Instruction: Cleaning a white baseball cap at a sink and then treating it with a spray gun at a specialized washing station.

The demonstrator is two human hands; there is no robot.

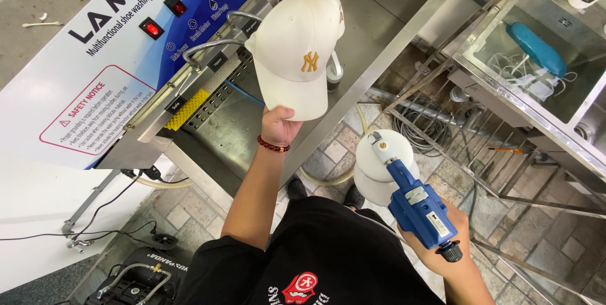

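Shirt (328, 248): black, closest to cam, bottom centre.
R hand (451, 242): grip clamped on blue spray gun (420, 207), white cup (379, 166) at front, held over tiled floor (543, 242).
L hand (278, 125): grip pinched on brim of white cap (297, 49), raised over steel sink (372, 21).
Wrist: red bead bracelet (273, 146).
Far R: 2nd sink w/ blue brush (536, 49).

— We see the cap (295, 52) as matt white cloth with stitched gold thread, and the basin (379, 2) behind it as brushed, dull-shining metal

— We agree; the spray gun (413, 201) looks like smooth glossy blue plastic with a white plastic cup, the floor (543, 242) rough stone tile, and the bracelet (273, 146) shiny red beads
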